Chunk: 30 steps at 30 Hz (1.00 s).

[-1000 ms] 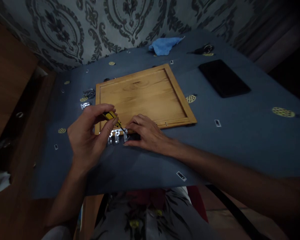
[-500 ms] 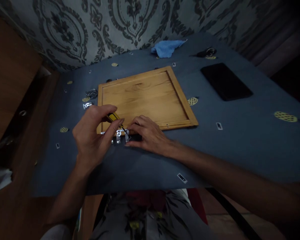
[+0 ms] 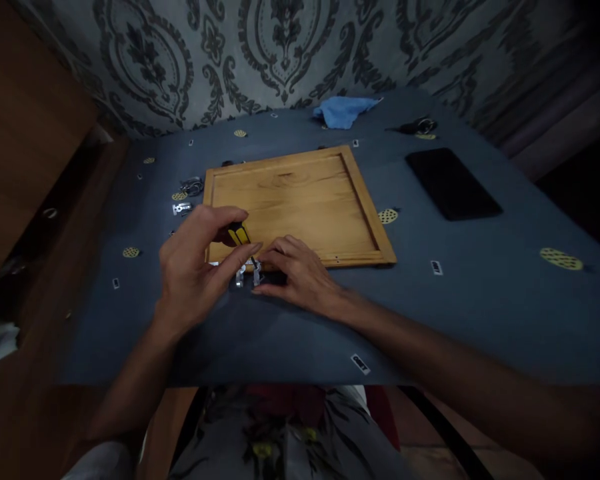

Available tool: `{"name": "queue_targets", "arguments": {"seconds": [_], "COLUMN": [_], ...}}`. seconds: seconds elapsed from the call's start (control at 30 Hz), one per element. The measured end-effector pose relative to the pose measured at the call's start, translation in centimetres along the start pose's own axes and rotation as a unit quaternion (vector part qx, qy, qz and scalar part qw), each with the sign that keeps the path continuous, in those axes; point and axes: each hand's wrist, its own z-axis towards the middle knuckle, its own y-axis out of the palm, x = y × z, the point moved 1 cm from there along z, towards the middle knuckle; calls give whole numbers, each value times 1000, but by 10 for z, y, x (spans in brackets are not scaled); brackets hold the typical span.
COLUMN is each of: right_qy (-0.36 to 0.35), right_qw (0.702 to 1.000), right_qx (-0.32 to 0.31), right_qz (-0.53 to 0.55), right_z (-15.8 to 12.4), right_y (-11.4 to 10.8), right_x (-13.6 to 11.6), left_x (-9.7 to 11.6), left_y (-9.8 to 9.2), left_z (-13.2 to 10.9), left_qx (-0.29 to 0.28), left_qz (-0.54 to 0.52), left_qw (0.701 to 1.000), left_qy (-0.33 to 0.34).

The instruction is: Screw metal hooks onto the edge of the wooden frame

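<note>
My left hand (image 3: 195, 267) is closed on a small screwdriver (image 3: 239, 233) with a yellow and black handle. The shaft points down at a silver metal hinge (image 3: 257, 272) on the near edge of a framed wooden panel (image 3: 300, 193). My right hand (image 3: 297, 273) pinches around that hinge, its thumb below and its fingers on the panel's edge. Partly covered by my left hand, another metal part (image 3: 240, 275) sits just left of the hinge. Whether the screwdriver's tip sits in a screw is too small to tell.
Left of the panel lie a loose silver metal piece (image 3: 182, 209) and a dark tangled bundle (image 3: 192, 185). A blue cloth (image 3: 345, 112) and a dark object (image 3: 419, 126) rest at the back. A black flat device (image 3: 453, 183) lies on the right of the blue-grey tablecloth (image 3: 480, 293).
The screwdriver stands more upright, and my left hand has turned slightly and shifted right. My right hand stays at the hinge. The whole view has moved a little.
</note>
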Motion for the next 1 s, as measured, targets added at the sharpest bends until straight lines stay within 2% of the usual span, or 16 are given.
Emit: {"name": "queue_targets", "arguments": {"seconds": [0.1,0.27,0.33,0.4,0.47,0.5,0.73,1.0], "right_qy": [0,4,4,0,-6,-8,0,-10], "right_qw": [1000,1000,1000,1000,1000,1000,1000,1000], "right_qx": [-2,-2,0,3,8,10,3,4], "right_qz": [3,5,8,8,7,7,1,0], "right_z": [0,0,0,0,1,1,1,1], "right_y": [-1,-1,-1,0,0,0,-1,-1], "right_x": [-1,0,0,0,0,0,0,-1], "left_x": [-1,5,11,15,17,16,6,6], "left_y": [-1,-3,-7,-12,-15,-16,-3,1], "left_z": [0,4,7,10,12,13,6,6], "left_qx": [6,-7,33,101,155,164,52,39], "left_qz": [2,-86,-114,-126,-107,-90,-61,-66], "left_qw": [1000,995,991,984,980,980,995,996], "left_qy": [0,-47,-65,-74,-69,-64,-58,-36]}}
